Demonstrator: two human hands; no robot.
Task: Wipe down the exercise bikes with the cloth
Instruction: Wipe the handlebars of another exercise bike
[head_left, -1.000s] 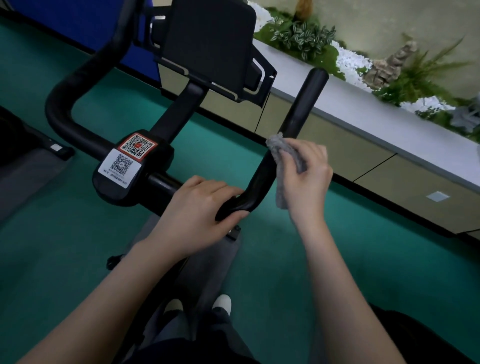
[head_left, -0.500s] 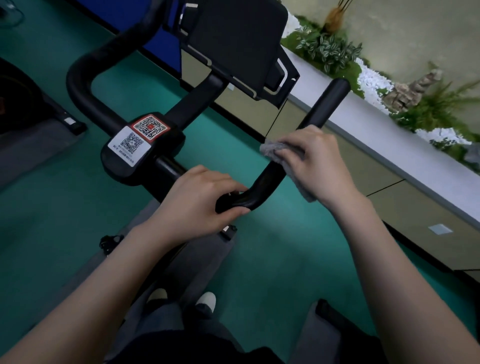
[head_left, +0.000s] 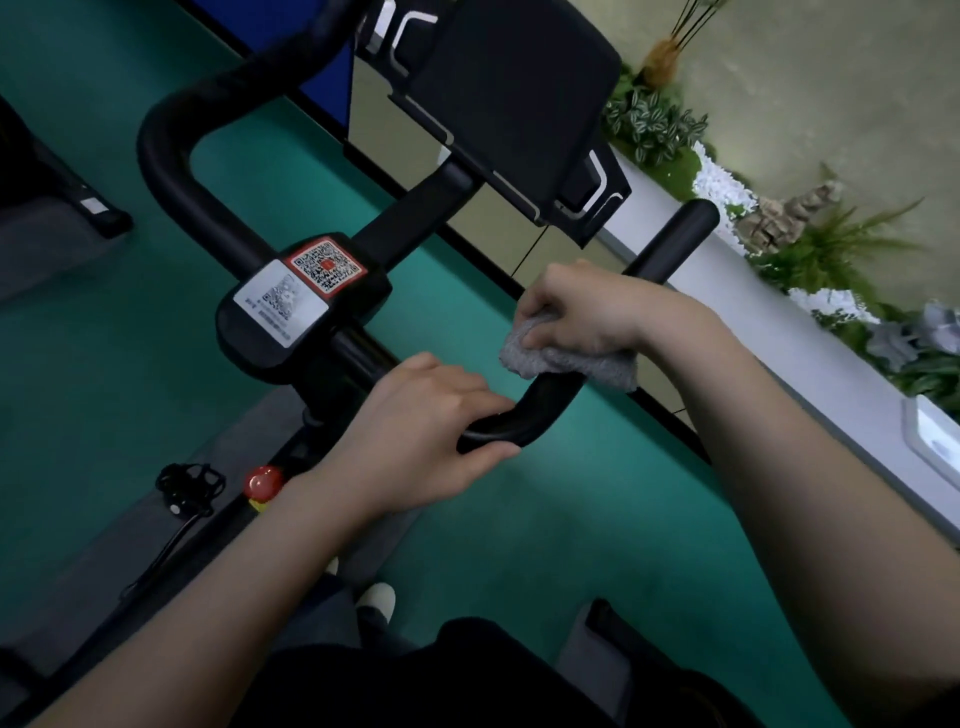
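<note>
The cloth (head_left: 571, 361), grey and bunched, sits under the right hand (head_left: 587, 312), whose fingers curl round it and clamp it onto the handlebar (head_left: 670, 244) of the exercise bike (head_left: 410, 218). This is to the right of the sticker block (head_left: 306, 306) at the middle of the bar. The cloth wraps over the top of the black tube, with a flap hanging off the near side. The left hand (head_left: 415, 426) grips the bend of the same tube, below and right of the sticker block, fingers over the top and thumb underneath. It is just beside the cloth but not touching it.

The sticker block carries a white label and a red-framed code. Up and right of the block, the stem rises to the dark console (head_left: 514, 88). Below the block are a red knob (head_left: 265, 480) and, left of that, a black pedal (head_left: 189, 483). Green floor (head_left: 571, 519) lies under everything. Far right of the block runs a pale ledge (head_left: 810, 364) with plants (head_left: 654, 124) and white pebbles behind it.
</note>
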